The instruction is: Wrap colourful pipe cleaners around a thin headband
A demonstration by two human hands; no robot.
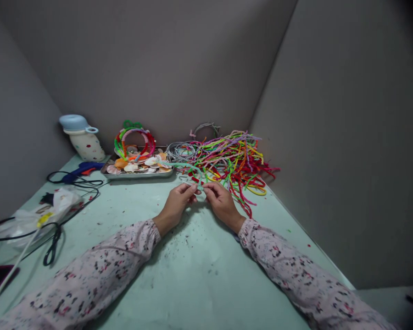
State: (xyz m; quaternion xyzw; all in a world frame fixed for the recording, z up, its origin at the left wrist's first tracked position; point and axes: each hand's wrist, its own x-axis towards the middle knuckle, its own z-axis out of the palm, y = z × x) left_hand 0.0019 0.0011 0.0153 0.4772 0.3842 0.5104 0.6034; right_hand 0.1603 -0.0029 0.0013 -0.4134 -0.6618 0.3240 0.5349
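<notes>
Both hands meet over the middle of the pale green table, fingertips nearly touching. My left hand (179, 201) pinches a light green fuzzy stem (197, 168) near its lower end. My right hand (221, 201) closes its thumb and finger on the same stem from the other side. The stem curves up and left from the fingers toward the shell tray. Just behind the hands spreads a tangled pile of colourful fuzzy stems (234, 156). The small part between the fingertips is too tiny to make out.
A metal tray (141, 175) of shells holds ringed fuzzy hoops (151, 140). Coiled grey wire (182, 151) lies beside it. A bottle (87, 144), blue cloth (80, 172), plastic bag (60, 204) and black cable (57, 238) are on the left. Grey walls enclose the table (192, 279).
</notes>
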